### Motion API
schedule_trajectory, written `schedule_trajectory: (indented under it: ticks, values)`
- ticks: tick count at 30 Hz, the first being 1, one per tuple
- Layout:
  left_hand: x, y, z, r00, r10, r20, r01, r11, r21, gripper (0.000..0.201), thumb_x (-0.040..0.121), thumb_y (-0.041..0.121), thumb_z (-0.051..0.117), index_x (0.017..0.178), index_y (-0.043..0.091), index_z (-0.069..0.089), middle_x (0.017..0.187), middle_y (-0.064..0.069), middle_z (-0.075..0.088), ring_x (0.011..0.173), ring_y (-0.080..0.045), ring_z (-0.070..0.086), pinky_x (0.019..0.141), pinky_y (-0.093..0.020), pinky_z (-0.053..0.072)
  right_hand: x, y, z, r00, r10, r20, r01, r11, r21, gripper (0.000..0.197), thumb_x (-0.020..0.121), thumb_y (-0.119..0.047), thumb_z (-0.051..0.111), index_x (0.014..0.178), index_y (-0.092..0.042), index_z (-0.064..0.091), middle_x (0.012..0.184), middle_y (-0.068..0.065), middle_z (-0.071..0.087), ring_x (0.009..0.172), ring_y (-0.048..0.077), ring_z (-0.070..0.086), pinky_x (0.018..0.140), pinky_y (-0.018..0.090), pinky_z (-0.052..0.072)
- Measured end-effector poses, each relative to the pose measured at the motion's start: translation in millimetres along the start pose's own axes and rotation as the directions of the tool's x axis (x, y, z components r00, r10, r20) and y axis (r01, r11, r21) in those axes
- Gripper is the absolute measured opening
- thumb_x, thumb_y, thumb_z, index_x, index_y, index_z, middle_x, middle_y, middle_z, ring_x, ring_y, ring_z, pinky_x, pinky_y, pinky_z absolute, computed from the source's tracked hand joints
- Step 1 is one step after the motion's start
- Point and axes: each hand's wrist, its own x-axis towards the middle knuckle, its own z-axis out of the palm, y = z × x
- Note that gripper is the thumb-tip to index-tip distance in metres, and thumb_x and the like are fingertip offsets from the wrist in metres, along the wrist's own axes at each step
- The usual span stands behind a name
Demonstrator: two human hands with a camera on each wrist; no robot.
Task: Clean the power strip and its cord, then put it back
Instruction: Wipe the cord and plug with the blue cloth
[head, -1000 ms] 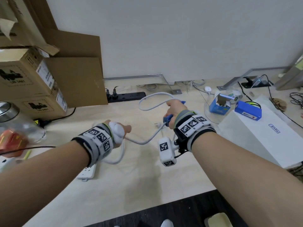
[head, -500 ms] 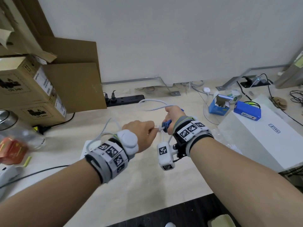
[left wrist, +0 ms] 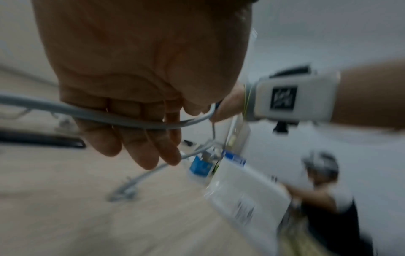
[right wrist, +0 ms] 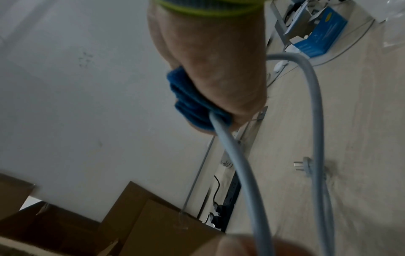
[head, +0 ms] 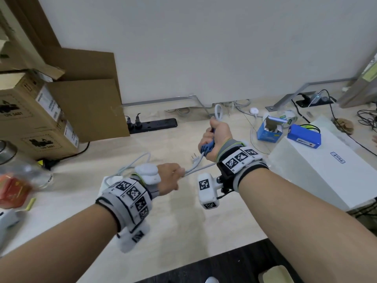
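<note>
My left hand [head: 171, 177] grips the white cord [head: 201, 167] of the power strip, fingers curled round a doubled length [left wrist: 122, 117]. My right hand [head: 217, 137] is a fist above it, squeezing a blue cloth [head: 207, 148] [right wrist: 192, 102] round the same cord [right wrist: 236, 155]. A short loop of cord [head: 218, 112] sticks out above that fist. The plug [head: 194, 157] [right wrist: 303, 165] lies on the wooden desk [head: 183, 217]. The white power strip [head: 111, 180] lies on the desk, mostly hidden behind my left wrist.
A black power strip [head: 152, 124] with plugs lies against the back wall. Cardboard boxes [head: 36, 113] stand at left, a glass jar [head: 18, 170] before them. Blue boxes [head: 304, 138] and a white box [head: 318, 170] sit at right, with tangled cables beyond.
My right hand has risen and moved away from the left, sliding the cloth along the cord; the loop above the fist has shrunk. The left hand came in from the left and holds the cord taut.
</note>
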Motion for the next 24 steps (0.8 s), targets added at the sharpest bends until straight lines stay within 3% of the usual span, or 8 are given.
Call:
schedule_trajectory:
  ticks: [3,7,10,13,16,20,23,24]
  values:
    - [1.8,19.5,8.9,0.997,0.064,0.045,-0.044,0.935,-0.351,0.027,0.100,0.028,0.037,0.096,0.020,0.063,0.066,0.006,0.067,0.051,-0.007,0.059,0.048,-0.016,0.044,-4.9,0.3,-3.0,0.991,0.036,0.129,-0.048,0.995,0.092,0.050,0.088,-0.056,0.053,0.058,-0.019,0.041,0.045,-0.010,0.025,0.032,0.008,0.019,0.039,0.014,0.021]
    - [10.4,22.9,7.1,0.992,0.087,-0.094,-0.114,0.936,-0.333,0.027,0.094,0.019,0.049,0.078,0.021,0.070,0.045,0.012,0.059,0.041,0.001,0.048,0.049,-0.015,0.041,-6.9,6.8,0.6,0.995,0.018,0.099,-0.027,0.996,0.090,0.056,0.083,-0.067,0.051,0.058,-0.017,0.044,0.044,-0.007,0.032,0.032,0.009,0.025,0.039,0.015,0.025]
    - [17.0,27.1,5.3,0.967,0.037,-0.254,-0.085,0.979,-0.183,0.028,0.089,0.022,0.054,0.067,0.019,0.070,0.053,0.005,0.063,0.050,-0.007,0.057,0.056,-0.021,0.048,-4.9,18.7,8.8,0.995,-0.085,-0.059,0.072,0.977,-0.198,0.050,0.083,-0.054,0.063,0.063,-0.014,0.041,0.045,-0.002,0.035,0.032,0.012,0.029,0.040,0.021,0.029]
    - [17.9,44.0,-4.0,0.973,0.044,-0.227,0.004,0.978,0.206,0.026,0.089,0.023,0.048,0.073,0.011,0.064,0.068,-0.005,0.062,0.063,-0.024,0.055,0.055,-0.028,0.040,-6.7,30.0,17.7,0.982,-0.120,-0.147,0.008,0.801,-0.599,0.050,0.075,-0.053,0.071,0.076,-0.008,0.050,0.056,0.006,0.050,0.035,0.016,0.039,0.046,0.028,0.037]
    - [7.8,57.6,-12.4,0.987,0.045,-0.154,0.044,0.847,0.530,0.019,0.092,0.025,0.043,0.082,0.019,0.058,0.078,-0.003,0.057,0.069,-0.025,0.052,0.062,-0.029,0.040,-4.3,31.1,19.3,0.979,-0.121,-0.166,0.005,0.823,-0.569,0.044,0.078,-0.042,0.074,0.091,-0.009,0.049,0.065,0.008,0.051,0.043,0.019,0.040,0.054,0.030,0.040]
    - [0.3,59.0,-19.4,0.988,0.138,-0.065,-0.050,0.699,0.713,0.018,0.093,0.024,0.043,0.090,0.019,0.060,0.094,-0.004,0.066,0.072,-0.028,0.051,0.064,-0.033,0.040,-2.1,19.9,20.3,0.986,-0.111,-0.127,0.029,0.854,-0.519,0.034,0.088,-0.032,0.065,0.102,-0.005,0.049,0.092,0.009,0.052,0.057,0.021,0.050,0.064,0.034,0.047]
    - [-5.4,47.3,-23.1,0.982,0.188,0.004,-0.122,0.621,0.774,0.016,0.093,0.023,0.045,0.096,0.021,0.060,0.094,-0.002,0.067,0.075,-0.029,0.056,0.063,-0.033,0.042,-5.3,5.1,17.1,0.968,-0.165,-0.189,0.076,0.911,-0.406,0.034,0.090,-0.034,0.061,0.086,-0.006,0.043,0.089,0.011,0.053,0.054,0.018,0.044,0.063,0.032,0.043]
    - [-7.8,42.9,-23.9,0.979,0.202,0.017,-0.139,0.607,0.782,0.016,0.094,0.024,0.044,0.098,0.021,0.060,0.093,-0.001,0.066,0.075,-0.029,0.057,0.063,-0.032,0.042,-5.6,0.1,17.5,0.972,-0.146,-0.183,0.076,0.935,-0.345,0.035,0.091,-0.035,0.059,0.078,-0.010,0.040,0.100,0.014,0.056,0.056,0.018,0.044,0.067,0.033,0.045]
